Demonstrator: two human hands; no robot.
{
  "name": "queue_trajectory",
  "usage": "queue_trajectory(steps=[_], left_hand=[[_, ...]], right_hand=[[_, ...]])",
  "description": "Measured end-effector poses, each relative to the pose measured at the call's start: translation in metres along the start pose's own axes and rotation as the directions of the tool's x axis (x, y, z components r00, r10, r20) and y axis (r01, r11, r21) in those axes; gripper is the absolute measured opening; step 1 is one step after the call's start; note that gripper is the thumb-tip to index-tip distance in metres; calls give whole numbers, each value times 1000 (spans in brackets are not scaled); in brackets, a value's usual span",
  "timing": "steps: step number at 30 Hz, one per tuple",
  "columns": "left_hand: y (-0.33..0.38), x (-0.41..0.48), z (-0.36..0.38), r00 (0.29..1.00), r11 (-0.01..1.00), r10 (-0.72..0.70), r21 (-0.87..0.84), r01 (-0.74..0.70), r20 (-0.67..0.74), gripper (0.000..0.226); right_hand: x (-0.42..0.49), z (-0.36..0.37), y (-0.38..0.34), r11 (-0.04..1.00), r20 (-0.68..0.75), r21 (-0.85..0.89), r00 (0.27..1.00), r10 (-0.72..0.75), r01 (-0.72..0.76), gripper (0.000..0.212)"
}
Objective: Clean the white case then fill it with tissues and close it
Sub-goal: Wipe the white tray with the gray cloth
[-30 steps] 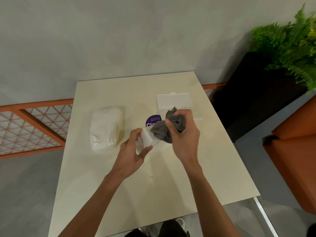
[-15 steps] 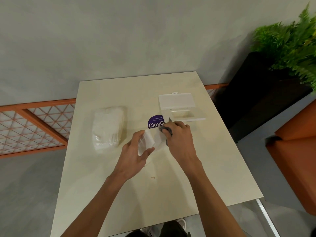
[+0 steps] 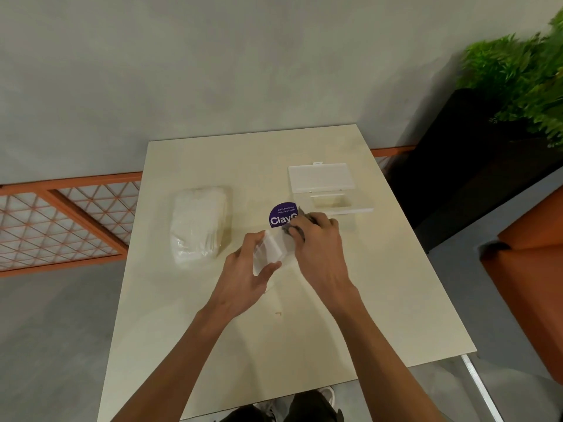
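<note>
Left hand (image 3: 243, 271) grips a small white plastic case (image 3: 268, 250), long axis slanting away-left; right hand (image 3: 316, 248) presses a bunched grey cloth (image 3: 295, 229) inside it.

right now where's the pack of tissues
In the head view the pack of tissues lies untouched on the left part of the table, left of the purple sticker and beyond the left hand.

A white case part (image 3: 269, 249) sits tilted between both hands, a grey cloth (image 3: 294, 228) pressed inside. The wrapped tissues (image 3: 198, 222) lie flat left of it.
</note>
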State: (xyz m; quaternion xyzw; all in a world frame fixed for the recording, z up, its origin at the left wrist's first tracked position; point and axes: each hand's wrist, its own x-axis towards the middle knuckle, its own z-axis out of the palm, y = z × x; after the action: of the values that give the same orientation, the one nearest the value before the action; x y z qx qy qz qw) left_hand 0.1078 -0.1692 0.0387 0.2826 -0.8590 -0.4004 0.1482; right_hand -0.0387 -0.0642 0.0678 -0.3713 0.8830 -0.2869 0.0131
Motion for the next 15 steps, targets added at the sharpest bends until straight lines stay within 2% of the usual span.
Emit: queue_trajectory(steps=[2,4,9,10,15], left_hand=[[-1,3,-1,1000,999,22,33,-22,3,68],[-3,3,0,999,999,28,46,-29,15,68],[1,0,2,1000,1000,-6,-6,6,0,67],[1,0,2,1000,1000,-1,-3,1,-2,67],[-4,3,1,999,998,48,49,-48,2,67]], right_hand=[[-9,-1,-11,993,9,45,994,-110,110,20],[-13,-3,-9,986,39,85,988,-147,144,19],[-3,-7,8,999,-8,43,1000,27,-27,19],[-4,-7,4,999,-5,36,1000,23,-23,20],[-23,-4,-11,980,36,97,983,-177,173,20]])
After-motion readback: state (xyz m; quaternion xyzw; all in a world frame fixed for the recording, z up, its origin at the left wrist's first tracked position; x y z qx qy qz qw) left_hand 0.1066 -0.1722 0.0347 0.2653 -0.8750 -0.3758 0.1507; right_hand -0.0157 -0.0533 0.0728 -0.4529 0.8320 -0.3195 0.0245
